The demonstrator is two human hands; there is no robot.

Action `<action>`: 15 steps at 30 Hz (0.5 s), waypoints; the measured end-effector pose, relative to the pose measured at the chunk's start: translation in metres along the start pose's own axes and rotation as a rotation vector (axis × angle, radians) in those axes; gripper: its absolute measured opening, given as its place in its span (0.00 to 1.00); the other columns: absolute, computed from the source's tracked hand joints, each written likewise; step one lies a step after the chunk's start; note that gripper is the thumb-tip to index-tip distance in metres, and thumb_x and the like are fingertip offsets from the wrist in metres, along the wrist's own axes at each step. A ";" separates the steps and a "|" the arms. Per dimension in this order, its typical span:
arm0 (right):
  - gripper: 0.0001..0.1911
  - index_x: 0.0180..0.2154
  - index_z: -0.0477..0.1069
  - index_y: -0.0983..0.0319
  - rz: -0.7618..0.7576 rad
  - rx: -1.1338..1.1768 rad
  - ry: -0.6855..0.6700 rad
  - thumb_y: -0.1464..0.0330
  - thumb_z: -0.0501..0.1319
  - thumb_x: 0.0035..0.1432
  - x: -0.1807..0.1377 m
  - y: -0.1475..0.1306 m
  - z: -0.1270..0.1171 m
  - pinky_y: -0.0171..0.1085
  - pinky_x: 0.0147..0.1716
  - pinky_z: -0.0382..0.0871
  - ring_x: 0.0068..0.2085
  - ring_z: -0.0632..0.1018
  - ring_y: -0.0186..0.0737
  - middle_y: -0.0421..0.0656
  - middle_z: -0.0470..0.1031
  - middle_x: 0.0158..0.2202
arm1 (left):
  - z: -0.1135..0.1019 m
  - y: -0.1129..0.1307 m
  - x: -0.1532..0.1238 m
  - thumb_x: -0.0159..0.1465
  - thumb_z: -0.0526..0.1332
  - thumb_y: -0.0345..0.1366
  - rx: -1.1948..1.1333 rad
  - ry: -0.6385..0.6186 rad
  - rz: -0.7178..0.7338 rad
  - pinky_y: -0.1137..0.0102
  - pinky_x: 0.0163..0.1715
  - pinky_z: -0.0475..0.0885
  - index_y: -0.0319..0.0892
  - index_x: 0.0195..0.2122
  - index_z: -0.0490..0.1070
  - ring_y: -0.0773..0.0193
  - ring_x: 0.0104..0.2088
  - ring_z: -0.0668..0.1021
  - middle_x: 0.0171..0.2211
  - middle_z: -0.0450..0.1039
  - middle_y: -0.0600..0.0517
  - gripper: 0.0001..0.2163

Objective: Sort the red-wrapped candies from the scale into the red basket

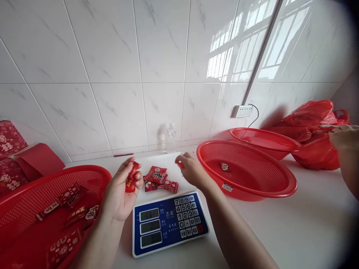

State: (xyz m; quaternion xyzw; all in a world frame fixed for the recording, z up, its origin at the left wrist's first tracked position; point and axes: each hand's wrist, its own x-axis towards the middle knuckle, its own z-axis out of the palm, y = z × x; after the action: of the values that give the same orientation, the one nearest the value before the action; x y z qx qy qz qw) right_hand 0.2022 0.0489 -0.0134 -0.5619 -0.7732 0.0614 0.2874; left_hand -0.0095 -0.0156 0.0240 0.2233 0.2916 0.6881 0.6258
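My left hand (123,188) is closed around a small red candy packet (131,177) with gold print, held up left of the scale's platform. My right hand (192,170) pinches a small red packet (181,164) above the platform's right side; only a bit of it shows between the fingers. Between my hands, several red candy packets (157,174) lie in a loose pile on the white platform of the digital scale (165,231). The scale's blue panel, with three displays and a keypad, faces me.
A red plastic basket (92,172) with several packets stands at left, beside red printed boxes (12,157). At right are a red basket (244,190) holding one packet, another basket (263,130), red bags (314,149) and another person's hand (344,136). A clear bottle (171,138) stands against the wall.
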 end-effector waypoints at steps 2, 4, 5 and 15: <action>0.21 0.41 0.74 0.60 0.102 -0.063 0.148 0.82 0.50 0.52 0.000 0.014 -0.016 0.38 0.34 0.67 0.40 0.73 0.42 0.49 0.69 0.43 | 0.000 0.001 -0.001 0.63 0.54 0.24 -0.001 0.002 0.006 0.81 0.15 0.64 0.39 0.35 0.73 0.73 0.20 0.69 0.26 0.69 0.52 0.09; 0.20 0.42 0.74 0.59 0.237 -0.162 0.284 0.80 0.51 0.53 -0.002 0.030 -0.033 0.43 0.37 0.68 0.46 0.70 0.49 0.51 0.69 0.46 | 0.001 0.002 -0.002 0.63 0.55 0.25 -0.001 -0.001 0.006 0.81 0.15 0.64 0.39 0.34 0.73 0.73 0.20 0.69 0.27 0.69 0.52 0.08; 0.19 0.44 0.74 0.59 0.296 -0.201 0.327 0.77 0.53 0.53 -0.002 0.037 -0.040 0.46 0.39 0.68 0.48 0.69 0.53 0.53 0.68 0.48 | 0.001 0.001 -0.002 0.63 0.55 0.25 -0.001 -0.002 0.003 0.81 0.15 0.64 0.39 0.34 0.73 0.73 0.20 0.69 0.27 0.69 0.52 0.08; 0.20 0.55 0.68 0.58 -0.124 0.097 -0.166 0.64 0.52 0.64 0.005 -0.009 0.017 0.48 0.57 0.58 0.60 0.65 0.46 0.46 0.69 0.57 | 0.001 0.000 -0.002 0.63 0.54 0.24 -0.012 0.005 -0.005 0.81 0.15 0.64 0.38 0.34 0.73 0.73 0.20 0.69 0.26 0.69 0.52 0.08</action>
State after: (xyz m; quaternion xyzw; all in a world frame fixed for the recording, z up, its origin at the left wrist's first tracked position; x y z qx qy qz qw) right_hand 0.1849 0.0540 -0.0215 -0.4912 -0.8239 0.1270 0.2525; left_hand -0.0088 -0.0175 0.0251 0.2170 0.2893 0.6890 0.6281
